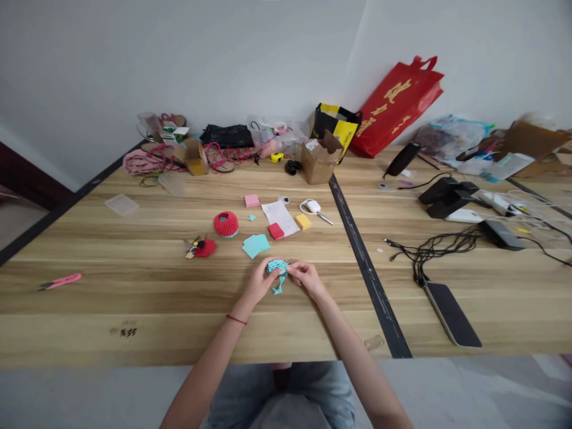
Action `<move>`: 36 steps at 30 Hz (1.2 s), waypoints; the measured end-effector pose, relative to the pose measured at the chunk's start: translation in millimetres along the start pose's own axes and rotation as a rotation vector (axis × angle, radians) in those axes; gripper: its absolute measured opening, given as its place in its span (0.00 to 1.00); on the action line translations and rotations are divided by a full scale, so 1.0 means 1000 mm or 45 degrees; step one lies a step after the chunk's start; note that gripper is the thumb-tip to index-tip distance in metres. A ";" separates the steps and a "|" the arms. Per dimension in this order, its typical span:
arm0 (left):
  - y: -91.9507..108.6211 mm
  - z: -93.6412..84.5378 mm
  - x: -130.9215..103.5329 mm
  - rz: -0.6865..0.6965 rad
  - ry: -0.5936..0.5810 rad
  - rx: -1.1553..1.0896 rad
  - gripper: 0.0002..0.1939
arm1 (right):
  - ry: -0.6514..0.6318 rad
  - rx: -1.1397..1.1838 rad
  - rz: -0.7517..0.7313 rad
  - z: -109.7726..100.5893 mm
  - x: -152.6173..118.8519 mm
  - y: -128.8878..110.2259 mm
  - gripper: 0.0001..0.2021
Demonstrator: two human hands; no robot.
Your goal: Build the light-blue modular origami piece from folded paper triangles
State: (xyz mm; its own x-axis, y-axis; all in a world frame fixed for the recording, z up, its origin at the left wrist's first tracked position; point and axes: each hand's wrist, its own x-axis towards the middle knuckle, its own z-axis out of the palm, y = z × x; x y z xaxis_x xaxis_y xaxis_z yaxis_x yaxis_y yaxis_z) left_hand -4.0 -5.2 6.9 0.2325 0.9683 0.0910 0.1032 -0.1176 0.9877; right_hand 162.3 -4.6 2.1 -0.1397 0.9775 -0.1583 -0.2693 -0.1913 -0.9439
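Note:
A turquoise piece of folded-paper modular origami (277,267) is between my hands, just above the near middle of the table. My left hand (260,281) is wrapped round its left side. The fingers of my right hand (305,276) pinch at its right edge; whether they hold a separate small piece is too small to tell. Below the origami lie a few loose turquoise folded pieces (277,288). Beyond my hands are turquoise paper sheets (256,245) and a round red origami piece (226,224) with some turquoise at its base.
Red paper (276,230), yellow paper (303,222) and pink paper (251,201) lie around a white sheet (277,215). Scissors (325,218) are at right, pink-handled snips (60,282) far left. A cardboard box (320,162), bags, cables (435,247) and a black flat device (453,314) stand farther out.

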 end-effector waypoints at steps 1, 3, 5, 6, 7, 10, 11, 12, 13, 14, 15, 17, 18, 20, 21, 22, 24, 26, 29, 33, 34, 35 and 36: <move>0.000 0.000 0.000 0.000 -0.003 -0.016 0.17 | -0.010 -0.007 -0.006 0.000 0.000 0.000 0.17; 0.001 0.001 0.000 0.000 -0.013 -0.049 0.18 | -0.015 -0.030 -0.015 0.000 -0.001 -0.002 0.17; 0.001 0.002 0.000 0.000 -0.024 -0.052 0.19 | 0.012 -0.066 -0.018 -0.001 -0.001 -0.003 0.17; 0.001 0.002 0.000 -0.002 -0.025 -0.044 0.19 | 0.032 -0.084 -0.022 -0.001 -0.001 -0.003 0.16; 0.002 0.003 0.000 -0.004 -0.023 -0.036 0.19 | 0.053 -0.094 -0.027 -0.001 -0.001 -0.003 0.16; 0.002 0.002 0.001 -0.013 -0.016 -0.032 0.19 | 0.081 -0.082 -0.037 0.000 0.000 -0.002 0.16; 0.002 0.002 0.001 -0.013 -0.013 -0.035 0.19 | 0.081 -0.070 -0.034 0.000 0.000 -0.002 0.16; 0.003 0.002 0.002 -0.012 -0.011 -0.040 0.19 | 0.081 -0.057 -0.032 0.000 0.000 -0.002 0.16; 0.003 0.002 0.002 -0.012 -0.010 -0.046 0.19 | 0.079 -0.045 -0.031 0.001 0.000 -0.002 0.16; 0.003 0.001 0.002 -0.013 -0.016 -0.056 0.20 | 0.076 -0.035 -0.031 0.001 0.000 -0.003 0.16; 0.004 0.001 0.002 -0.019 -0.028 -0.073 0.20 | 0.075 -0.024 -0.035 0.001 0.000 -0.003 0.17; 0.006 -0.001 0.001 -0.055 -0.070 -0.110 0.21 | 0.081 -0.007 -0.048 0.001 -0.001 -0.003 0.17; 0.007 -0.002 0.001 -0.085 -0.093 -0.125 0.21 | 0.086 -0.004 -0.052 0.001 -0.001 -0.004 0.17; 0.008 -0.004 0.001 -0.143 -0.123 -0.140 0.20 | 0.101 -0.004 -0.060 0.001 -0.001 -0.004 0.17; 0.008 -0.005 0.000 -0.161 -0.123 -0.139 0.19 | 0.106 -0.009 -0.064 0.001 -0.001 -0.004 0.17; 0.007 -0.005 0.000 -0.164 -0.118 -0.136 0.19 | 0.107 -0.015 -0.066 0.001 -0.001 -0.004 0.17; 0.005 -0.005 0.000 -0.136 -0.103 -0.115 0.20 | 0.107 -0.021 -0.072 0.001 -0.001 -0.004 0.17; 0.003 -0.005 0.001 -0.086 -0.094 -0.077 0.20 | 0.108 -0.017 -0.081 0.001 -0.001 -0.004 0.16; 0.000 -0.004 0.000 -0.028 -0.080 -0.017 0.20 | 0.113 -0.013 -0.089 0.001 -0.001 -0.005 0.17; 0.000 -0.003 0.000 -0.002 -0.070 0.021 0.20 | 0.110 -0.018 -0.075 0.001 0.000 -0.004 0.17; 0.000 -0.003 0.000 0.006 -0.072 0.023 0.19 | 0.108 -0.017 -0.069 0.001 0.000 -0.004 0.17; 0.001 -0.003 0.000 0.013 -0.076 0.027 0.19 | 0.106 -0.016 -0.062 0.001 0.000 -0.003 0.17; 0.002 -0.003 0.000 0.021 -0.080 0.033 0.19 | 0.107 -0.015 -0.058 0.002 0.000 -0.002 0.18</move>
State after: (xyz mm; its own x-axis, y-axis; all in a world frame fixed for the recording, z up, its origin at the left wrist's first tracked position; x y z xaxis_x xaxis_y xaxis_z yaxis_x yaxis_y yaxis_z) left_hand -6.8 -4.7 9.3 0.2944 0.9506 0.0981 0.1236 -0.1397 0.9825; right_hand 161.4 -4.0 4.7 -0.0471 0.9893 -0.1383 -0.2626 -0.1459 -0.9538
